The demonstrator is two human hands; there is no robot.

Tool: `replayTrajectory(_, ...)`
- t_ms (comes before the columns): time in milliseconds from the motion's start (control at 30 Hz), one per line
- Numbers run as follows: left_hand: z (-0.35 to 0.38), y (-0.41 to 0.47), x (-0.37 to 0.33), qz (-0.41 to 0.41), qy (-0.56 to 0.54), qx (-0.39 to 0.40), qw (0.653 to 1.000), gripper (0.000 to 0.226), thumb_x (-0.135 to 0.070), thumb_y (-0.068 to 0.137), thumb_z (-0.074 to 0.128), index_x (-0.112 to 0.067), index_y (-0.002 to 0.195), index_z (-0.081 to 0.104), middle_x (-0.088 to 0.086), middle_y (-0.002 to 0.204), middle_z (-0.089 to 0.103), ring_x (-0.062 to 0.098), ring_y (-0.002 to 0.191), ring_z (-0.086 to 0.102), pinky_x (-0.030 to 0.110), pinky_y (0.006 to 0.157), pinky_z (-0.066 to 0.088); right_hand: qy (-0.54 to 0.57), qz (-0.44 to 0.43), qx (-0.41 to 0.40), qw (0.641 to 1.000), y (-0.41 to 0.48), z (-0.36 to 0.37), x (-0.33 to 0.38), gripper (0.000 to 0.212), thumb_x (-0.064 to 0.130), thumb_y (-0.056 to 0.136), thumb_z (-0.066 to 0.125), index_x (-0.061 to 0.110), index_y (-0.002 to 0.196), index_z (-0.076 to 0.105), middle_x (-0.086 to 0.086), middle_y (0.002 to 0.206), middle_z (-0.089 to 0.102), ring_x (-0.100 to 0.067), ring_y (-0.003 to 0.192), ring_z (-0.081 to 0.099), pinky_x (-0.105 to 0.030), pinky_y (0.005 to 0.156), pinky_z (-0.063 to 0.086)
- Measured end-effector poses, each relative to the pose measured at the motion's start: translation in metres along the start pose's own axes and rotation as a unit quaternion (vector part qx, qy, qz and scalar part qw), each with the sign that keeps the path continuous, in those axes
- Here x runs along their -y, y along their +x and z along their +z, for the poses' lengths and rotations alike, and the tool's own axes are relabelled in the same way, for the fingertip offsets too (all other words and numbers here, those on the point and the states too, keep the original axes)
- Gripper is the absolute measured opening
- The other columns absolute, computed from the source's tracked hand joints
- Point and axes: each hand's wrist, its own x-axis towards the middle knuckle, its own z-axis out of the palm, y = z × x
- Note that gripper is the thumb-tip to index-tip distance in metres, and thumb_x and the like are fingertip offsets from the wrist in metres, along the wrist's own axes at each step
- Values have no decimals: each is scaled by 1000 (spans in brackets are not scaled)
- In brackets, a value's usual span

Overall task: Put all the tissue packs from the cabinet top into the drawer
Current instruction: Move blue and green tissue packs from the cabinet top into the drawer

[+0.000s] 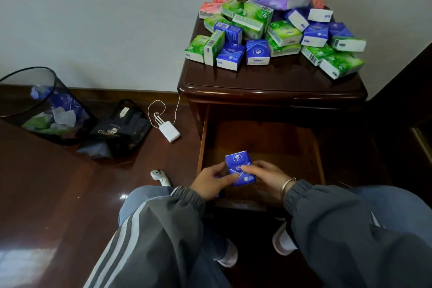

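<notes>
On the far left we see a black bin (pixel 35 105) on the floor, with a black bag (pixel 121 128) next to it. Then we see a white charger (pixel 170 133) and a small white controller (pixel 157 176). Next comes the left hand (pixel 210 183). Its fingers curl on the left side of a blue tissue pack (pixel 238 166). The right hand (pixel 265 179) curls round the pack's other side, so both hands hold it. The pack is in the open drawer (pixel 268 140), near the front; we cannot tell if it touches the bottom. Above, on the cabinet's dark surface (pixel 257 77), sits a big pile of tissue packs (pixel 268 30), green, blue and pink.
</notes>
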Motion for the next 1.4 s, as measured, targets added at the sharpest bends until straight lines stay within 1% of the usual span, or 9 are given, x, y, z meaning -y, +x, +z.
replayTrajectory(133,-36,19,23,-71,96,-226,967,45,-23,94,58,-3,134,51,16,129,56,24,115,56,27,98,42,-40,31,-69,996,22,-9,-17,41,24,75,77,5,108,60,-14,103,68,-25,88,65,-37,80,52)
replayTrajectory(233,-42,27,39,-149,95,-185,967,33,-27,97,48,-5,118,62,12,116,63,24,105,57,28,93,41,-97,65,-74,990,38,0,-39,45,26,73,78,2,108,63,-13,102,69,-20,82,64,-28,73,49)
replayTrajectory(367,-37,37,50,-129,97,-169,972,31,-27,98,43,-10,102,68,9,101,68,26,96,61,30,85,45,-193,111,-34,974,59,15,-50,49,31,78,73,3,118,61,-15,117,65,-28,105,62,-37,98,46)
replayTrajectory(567,-41,45,59,-121,104,-176,971,27,-30,97,44,-23,81,65,-2,83,64,16,80,58,25,73,40,-318,81,-42,944,78,34,-48,28,19,88,59,8,113,63,-15,114,66,-30,104,62,-34,93,47)
replayTrajectory(833,-41,48,62,-129,107,-192,967,29,-33,96,45,-20,105,69,3,101,69,20,95,62,32,87,48,-410,112,62,903,84,30,-37,41,33,88,60,5,118,59,-14,122,62,-27,108,59,-36,96,47)
replayTrajectory(933,-41,49,63,-131,105,-196,966,29,-34,96,44,-22,105,69,3,102,69,22,98,62,35,91,48,-465,48,7,884,87,27,-24,60,48,94,44,6,136,43,-14,140,47,-29,126,47,-36,104,37)
replayTrajectory(1033,-41,49,63,-134,102,-195,966,29,-34,96,44,-21,105,68,4,102,69,23,97,62,35,89,49,-438,-28,66,896,85,41,-26,55,48,98,31,11,138,41,-12,140,48,-27,126,47,-35,101,37)
replayTrajectory(1133,-41,49,64,-135,98,-195,967,28,-34,95,44,-22,103,68,3,99,69,22,95,62,34,87,48,-435,10,106,894,85,49,-30,59,56,96,23,17,130,50,-10,128,58,-26,114,55,-33,91,40)
replayTrajectory(1400,-41,50,63,-135,73,-197,968,29,-31,95,45,-17,103,69,-1,88,67,14,79,59,24,72,40,-407,-25,63,911,68,34,-13,57,52,97,25,19,141,38,-4,146,41,-21,132,40,-35,107,30)
